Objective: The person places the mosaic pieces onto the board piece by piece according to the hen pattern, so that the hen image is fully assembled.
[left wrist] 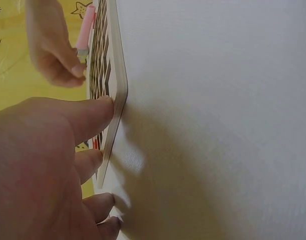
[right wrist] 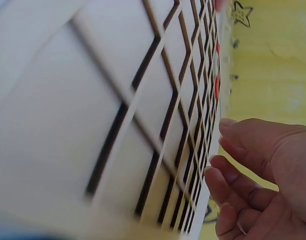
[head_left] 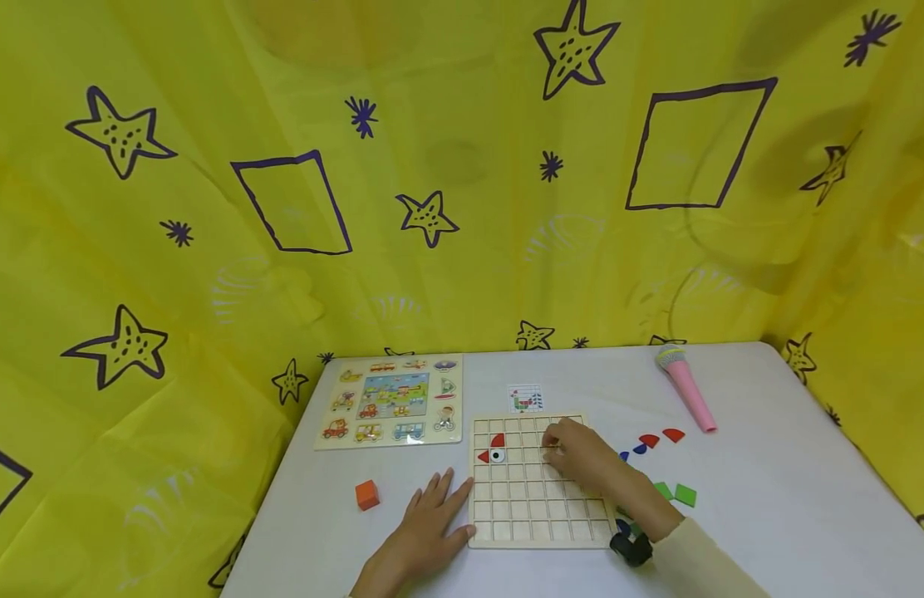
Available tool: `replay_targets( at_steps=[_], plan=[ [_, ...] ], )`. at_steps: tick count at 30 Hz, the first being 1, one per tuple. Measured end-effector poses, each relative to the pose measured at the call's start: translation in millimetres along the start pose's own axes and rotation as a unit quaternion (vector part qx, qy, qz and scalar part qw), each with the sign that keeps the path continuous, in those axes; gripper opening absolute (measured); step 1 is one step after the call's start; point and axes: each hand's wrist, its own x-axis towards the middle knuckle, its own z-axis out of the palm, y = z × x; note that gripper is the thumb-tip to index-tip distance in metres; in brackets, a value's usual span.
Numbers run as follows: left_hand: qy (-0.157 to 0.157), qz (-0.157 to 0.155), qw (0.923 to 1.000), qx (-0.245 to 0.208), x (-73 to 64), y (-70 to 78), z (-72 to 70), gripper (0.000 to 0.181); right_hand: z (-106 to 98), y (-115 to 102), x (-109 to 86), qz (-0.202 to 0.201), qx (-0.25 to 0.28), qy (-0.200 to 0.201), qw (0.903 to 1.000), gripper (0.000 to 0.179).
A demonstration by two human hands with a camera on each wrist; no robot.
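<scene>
Pale wood, the square gridded board (head_left: 538,510) lies at my one o'clock; I judge it light, stiff, best taken by opposite edges. My left hand (head_left: 430,525) touches its nine o'clock edge, straight-fingered; my right hand (head_left: 582,453), fingertips narrowly parted, shows nothing held.

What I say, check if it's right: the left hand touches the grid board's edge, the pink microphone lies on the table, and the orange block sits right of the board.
Wrong side: in the head view, the orange block sits left of the grid board. The left hand and pink microphone are as you say.
</scene>
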Motion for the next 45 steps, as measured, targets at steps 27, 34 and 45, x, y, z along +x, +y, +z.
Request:
replay_targets(
  at_steps=[27, 34, 45],
  plan=[
    [0.001, 0.007, 1.0000, -0.004, -2.8, 0.3, -0.7, 0.070, -7.2, 15.6, -4.6, -0.017, 0.005, 0.002, 0.9998, 0.018],
    [-0.002, 0.004, 1.0000, 0.002, -1.3, -0.6, 0.4, 0.070, 18.1, -17.6, 18.7, -0.073, -0.007, -0.019, 0.9971, 0.024],
    [-0.002, 0.005, 1.0000, 0.002, -0.5, -0.8, -0.9, 0.069, 35.0, -42.6, 31.1, -0.130, -0.035, -0.038, 0.9902, 0.019]
  ],
)
